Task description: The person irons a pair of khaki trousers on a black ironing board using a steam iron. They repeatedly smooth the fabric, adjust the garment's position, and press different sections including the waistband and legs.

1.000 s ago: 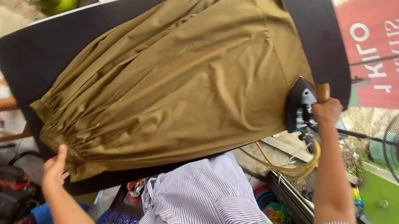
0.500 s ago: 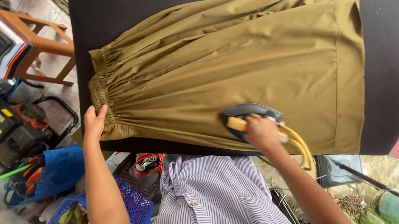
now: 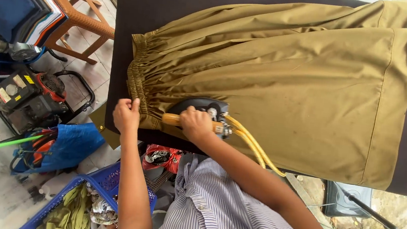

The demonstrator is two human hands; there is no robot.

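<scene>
Pressing the gathered waistband end of an olive skirt, our iron sits right at the pleats.

Our right hand (image 3: 196, 124) has its fingers (image 3: 191, 114) wrapped tight round the wooden handle of the black iron (image 3: 199, 106), whose soleplate rests flat on the skirt (image 3: 285, 87) just beside the elastic waistband (image 3: 139, 81); a yellow cord (image 3: 253, 144) trails from its rear over the near edge. Our left hand (image 3: 126, 114) lies with fingers curled together, pinning the waistband's near corner against the dark ironing board (image 3: 133, 13). We judge the next stroke wants the cloth kept taut and the iron guided slowly along the gathers, not across them.
</scene>
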